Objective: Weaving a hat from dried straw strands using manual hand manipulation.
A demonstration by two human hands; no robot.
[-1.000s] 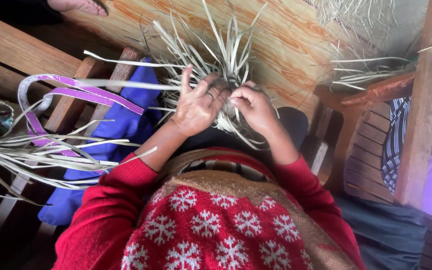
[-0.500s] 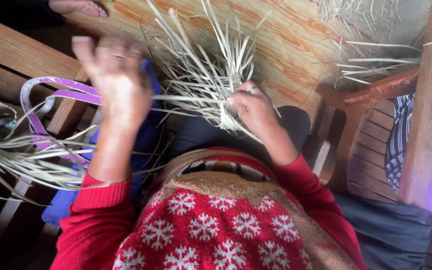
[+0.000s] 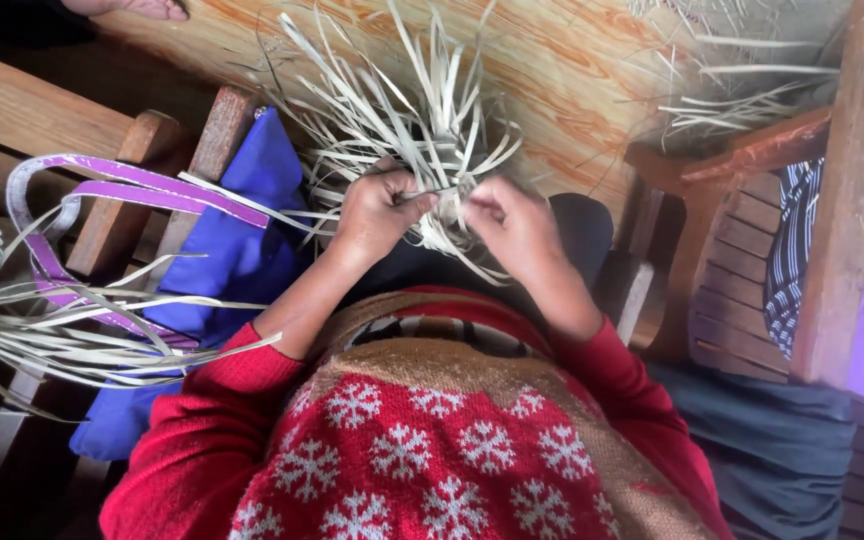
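A small woven piece of pale straw strips (image 3: 412, 130) sits in front of me, its loose ends fanning upward. My left hand (image 3: 380, 212) grips it from the left, fingers pinched on a strip. Just to the right, my right hand (image 3: 514, 225) holds the same weave at its lower edge. Both hands rest over my dark-clothed lap, and my red sleeves with a snowflake-patterned sweater (image 3: 422, 440) fill the bottom of the view.
A blue cushion (image 3: 242, 250) lies on a wooden bench (image 3: 102, 220) at my left, with purple strips (image 3: 92, 185) and a bundle of loose straw (image 3: 62, 330). A wooden chair (image 3: 752, 230) stands at right. More straw (image 3: 732, 100) lies on the patterned floor. Another person's foot (image 3: 137, 8) shows at top left.
My left hand, which had lifted up and away to the left pulling a strip, has come back down onto the weave beside my right hand.
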